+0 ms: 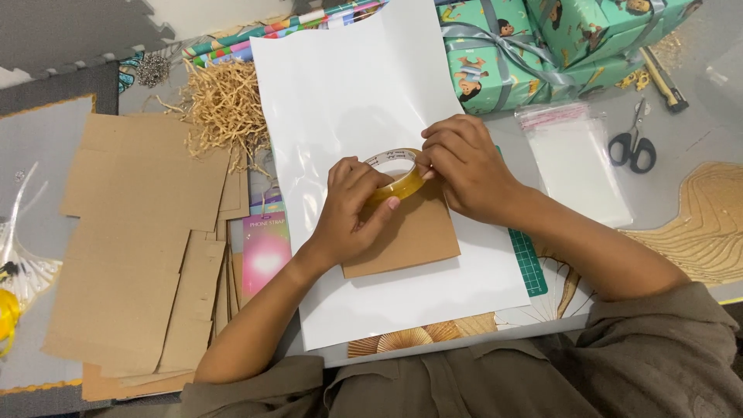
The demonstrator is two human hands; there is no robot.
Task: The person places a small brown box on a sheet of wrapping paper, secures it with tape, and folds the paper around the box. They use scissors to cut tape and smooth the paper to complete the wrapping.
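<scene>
Clear tape roll (396,175), light, stiff-ringed and sticky, sits gripped in the left hand (352,213) while right hand (464,164) fingertips pinch its edge.

Just one head cam, looking steeply down from close up at the cluttered grey surface (696,131) near its front edge.

Tape roll (396,176) on cardboard piece (410,232), scissors (633,145) right, shredded paper (224,104) left
</scene>
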